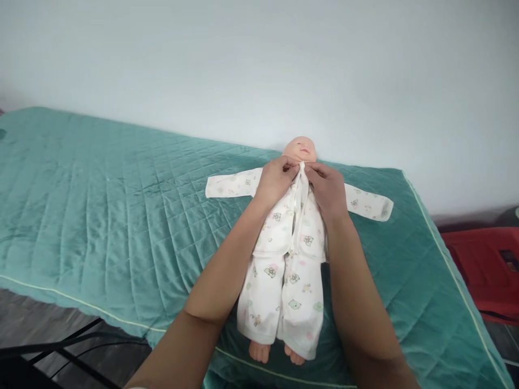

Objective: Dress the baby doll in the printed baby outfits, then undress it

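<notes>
A baby doll (300, 148) lies on its back on a green quilted cover (121, 216). It is dressed in a white printed baby jacket (276, 224) and matching trousers (302, 302), with its bare feet showing below. At the doll's neck, my left hand (278, 181) pinches one front edge of the jacket. My right hand (327, 186) pinches the other edge right beside it, the fingertips of both hands close together. Below them the jacket front hangs apart in a narrow gap. Both sleeves lie stretched out sideways; whatever fastener is between my fingers is hidden.
A pale wall (243, 70) rises behind the covered surface. To the right stands a red plastic object (482, 270), partly cut off. Black metal bars (60, 346) and a cable are at the lower left, above a grey floor.
</notes>
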Tool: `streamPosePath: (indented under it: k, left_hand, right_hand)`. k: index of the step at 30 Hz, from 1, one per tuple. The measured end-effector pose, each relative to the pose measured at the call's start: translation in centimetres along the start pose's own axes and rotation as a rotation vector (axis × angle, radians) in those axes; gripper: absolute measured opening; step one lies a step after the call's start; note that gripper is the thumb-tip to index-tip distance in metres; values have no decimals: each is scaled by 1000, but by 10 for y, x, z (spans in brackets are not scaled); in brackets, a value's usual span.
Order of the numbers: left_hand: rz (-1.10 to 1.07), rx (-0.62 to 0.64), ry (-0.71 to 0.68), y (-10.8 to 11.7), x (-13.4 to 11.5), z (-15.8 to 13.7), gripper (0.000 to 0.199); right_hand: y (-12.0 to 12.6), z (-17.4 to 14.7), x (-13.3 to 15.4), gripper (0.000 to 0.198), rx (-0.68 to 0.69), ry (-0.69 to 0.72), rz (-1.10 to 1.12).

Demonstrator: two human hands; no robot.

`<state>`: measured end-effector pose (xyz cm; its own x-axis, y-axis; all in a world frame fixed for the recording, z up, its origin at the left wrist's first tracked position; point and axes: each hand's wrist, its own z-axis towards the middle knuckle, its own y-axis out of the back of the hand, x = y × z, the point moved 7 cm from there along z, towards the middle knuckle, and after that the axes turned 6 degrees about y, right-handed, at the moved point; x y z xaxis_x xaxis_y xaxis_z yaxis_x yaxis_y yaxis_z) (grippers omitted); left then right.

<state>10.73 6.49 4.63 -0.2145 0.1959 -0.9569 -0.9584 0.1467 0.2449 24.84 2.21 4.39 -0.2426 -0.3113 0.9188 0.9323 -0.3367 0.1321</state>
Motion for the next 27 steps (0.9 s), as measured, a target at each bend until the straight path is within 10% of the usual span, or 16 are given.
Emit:
streamPosePath:
  k: [27]
  left_hand:
    - [-70,87,6,-4,5,-3,37]
  right_hand:
    - [-7,-2,8,20,98,11,-212]
